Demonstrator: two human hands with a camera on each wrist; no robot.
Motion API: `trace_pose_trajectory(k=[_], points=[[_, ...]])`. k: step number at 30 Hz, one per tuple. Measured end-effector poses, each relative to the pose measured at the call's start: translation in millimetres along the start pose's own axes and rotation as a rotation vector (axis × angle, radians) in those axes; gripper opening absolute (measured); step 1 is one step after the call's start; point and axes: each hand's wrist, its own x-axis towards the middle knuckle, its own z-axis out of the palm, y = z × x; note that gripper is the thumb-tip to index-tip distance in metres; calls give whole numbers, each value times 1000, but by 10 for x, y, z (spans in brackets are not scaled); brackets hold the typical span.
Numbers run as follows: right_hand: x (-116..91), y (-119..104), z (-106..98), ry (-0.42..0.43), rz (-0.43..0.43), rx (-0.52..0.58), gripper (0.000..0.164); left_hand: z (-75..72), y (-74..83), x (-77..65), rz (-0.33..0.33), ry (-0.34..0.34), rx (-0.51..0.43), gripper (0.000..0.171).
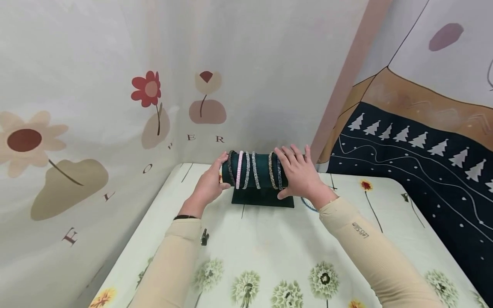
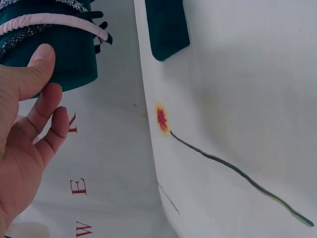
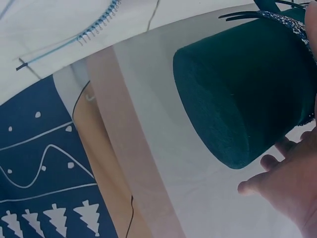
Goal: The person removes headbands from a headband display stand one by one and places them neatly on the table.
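Lying across a dark green padded roll of a headband stand (image 1: pixel 263 171) are several headbands: a pink one (image 1: pixel 239 170), glittery silver ones, a gold one (image 1: pixel 271 170), a dark one at the left end and a dark blue glittery one (image 1: pixel 279 173) at the right. My left hand (image 1: pixel 209 182) grips the roll's left end, thumb in front and fingers curled behind, beside the dark headband (image 2: pixel 22 37). Across the right end reaches my right hand (image 1: pixel 304 175), its fingers spread over the top and thumb low in front, holding the dark blue headband (image 3: pixel 292 25) against the roll.
The stand's flat base (image 1: pixel 263 199) is over a flower-printed white tabletop (image 1: pixel 262 239). Partly behind the right wrist lies a blue headband (image 1: pixel 309 204). A printed curtain (image 1: pixel 269 85) hangs close behind the stand, and a dark tree-patterned cloth (image 1: pixel 408 171) is at the right.
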Motion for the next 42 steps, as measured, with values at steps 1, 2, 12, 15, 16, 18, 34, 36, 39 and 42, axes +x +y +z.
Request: trace_pose_trajectory(k=[1,2,12,15,16,18,34,36,39,42], points=[[-1,3,7,5,3,-6,156,-2,7,-2,1,-1,-1,105],[-2,6,12,6,7,-7,155,-3,12,-2,1,-1,-1,105],[-1,7,90,10,18,-35,153,12,17,-15,-5,-1,-16,106],[2,-3,102,23,20,-38,152,10,15,-21,-1,-5,-15,105],[3,-6,105,29,21,-41,151,9,15,-23,-1,-7,-15,104],[9,-11,109,33,25,-44,149,6,14,-28,-1,-10,-12,104],[45,-3,49,7,38,-46,141,-16,18,-18,-3,-9,-16,104],[43,7,38,1,39,-40,140,-17,17,-18,-6,-12,-14,104],[40,18,8,-4,42,-31,139,-19,11,-14,-8,-14,-16,104],[41,29,-20,-11,43,-19,138,-23,1,-11,-14,-11,-17,105]])
